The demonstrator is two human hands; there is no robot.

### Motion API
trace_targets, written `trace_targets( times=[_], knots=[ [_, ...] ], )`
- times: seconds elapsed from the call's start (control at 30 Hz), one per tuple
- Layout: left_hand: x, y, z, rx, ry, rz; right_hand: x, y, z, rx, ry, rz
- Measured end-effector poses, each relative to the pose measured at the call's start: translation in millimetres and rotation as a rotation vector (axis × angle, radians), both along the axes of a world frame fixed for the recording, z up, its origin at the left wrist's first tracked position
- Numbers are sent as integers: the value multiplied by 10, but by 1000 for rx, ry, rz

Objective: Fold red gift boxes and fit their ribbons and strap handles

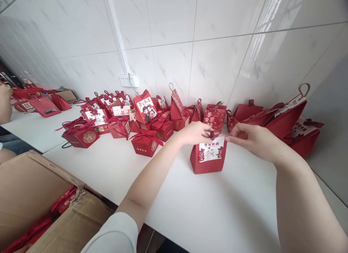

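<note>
A red paper gift box (208, 167) with a white printed label stands upright on the white table. My left hand (197, 132) has its fingers closed at the box's top left, by the dark red ribbon loop (214, 135). At the top right corner, my right hand (246, 138) pinches the box's upper edge between thumb and fingers. Just behind it stands another red gift box (214, 117) with gold lettering. To the left, a small red box tied with ribbon (145, 144) sits on the tabletop.
Many red gift boxes crowd along the tiled wall, with leaning red bags (288, 117) at right. An open cardboard carton (35, 173) holding red boxes is at lower left. A power socket (127, 80) is on the wall. Another person's arm (4, 104) shows far left.
</note>
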State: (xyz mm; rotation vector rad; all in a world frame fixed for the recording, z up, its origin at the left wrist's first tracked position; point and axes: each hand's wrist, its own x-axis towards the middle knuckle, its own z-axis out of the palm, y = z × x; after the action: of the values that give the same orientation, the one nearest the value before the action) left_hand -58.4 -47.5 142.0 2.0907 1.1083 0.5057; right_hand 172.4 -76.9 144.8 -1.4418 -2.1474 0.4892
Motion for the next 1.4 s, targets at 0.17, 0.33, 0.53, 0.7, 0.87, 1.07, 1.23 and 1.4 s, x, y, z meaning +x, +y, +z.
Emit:
trace_targets(
  times=[0.17, 0.33, 0.53, 0.7, 0.87, 1.07, 1.23, 1.4],
  knots=[
    [-62, 100, 5, -27, -63, -57, 41, 36, -9, -21, 17, 94],
    [-76, 68, 100, 100, -85, -15, -25, 20, -11, -133, 2, 177],
    [-111, 14, 157, 107, -15, -80, -189, 19, -27, -91, 45, 278],
    [-49, 11, 150, 279, 101, -104, -254, 55, -85, 36, 10, 266],
    [21, -14, 166, 346, 157, -85, -260, 70, -104, 80, 43, 313],
    [-28, 8, 158, 244, 128, -126, -201, 44, -43, 57, -3, 329],
    [-104, 39, 179, 179, 114, -149, -141, -64, 37, 16, -25, 225],
    [-156, 11, 272, 226, 132, -93, -126, -187, 125, 112, 9, 162]
  ],
)
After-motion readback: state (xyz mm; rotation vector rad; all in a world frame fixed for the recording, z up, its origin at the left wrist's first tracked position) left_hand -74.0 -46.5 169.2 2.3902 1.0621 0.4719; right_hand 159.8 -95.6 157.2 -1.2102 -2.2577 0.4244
